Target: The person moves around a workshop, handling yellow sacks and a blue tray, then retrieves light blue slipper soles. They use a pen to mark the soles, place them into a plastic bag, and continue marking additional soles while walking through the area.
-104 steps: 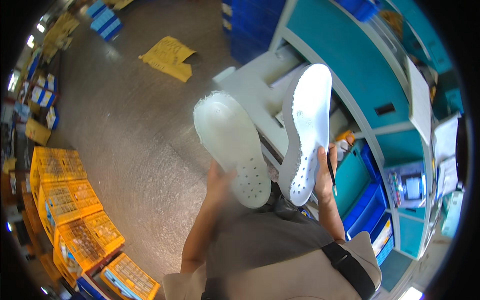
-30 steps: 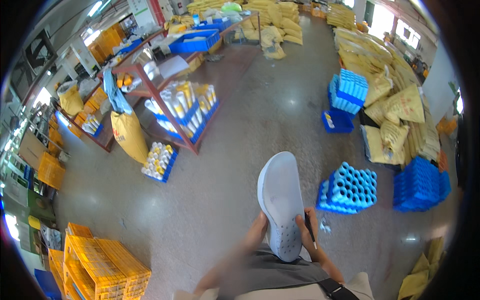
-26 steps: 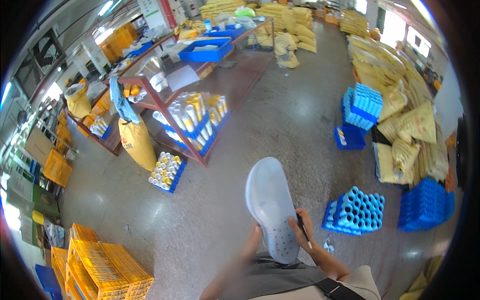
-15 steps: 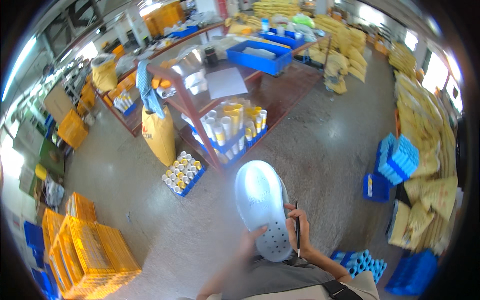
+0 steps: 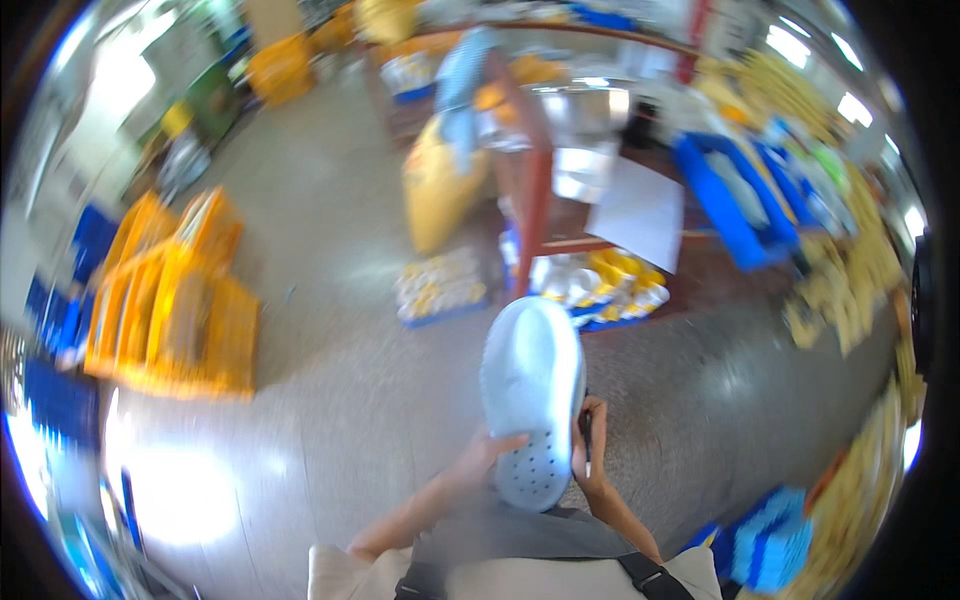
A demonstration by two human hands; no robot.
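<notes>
A pale blue clog (image 5: 530, 365) is held in front of my waist, its open heel end away from me and its holed toe part near my body. My left hand (image 5: 485, 455) is closed on the clog's left side, with the thumb lying across the edge of the holes. On the other side, my right hand (image 5: 592, 450) grips the clog's right edge. Against those right fingers lies a slim black pen-like tool (image 5: 587, 425), partly hidden; its kind is not clear. The fingers under the clog cannot be seen.
Ahead stands a red-framed table (image 5: 535, 215) with a metal bowl (image 5: 585, 108) and a blue tray (image 5: 735, 200). A yellow sack (image 5: 440, 190) and a crate of tubes (image 5: 440, 285) stand beside it. Orange crates (image 5: 180, 310) are stacked at left; light blue pieces (image 5: 770, 540) lie at lower right.
My view has swung left, so the table and crates sit farther right and higher. Both hands keep the clog, and the black tool now shows less beside the right hand.
</notes>
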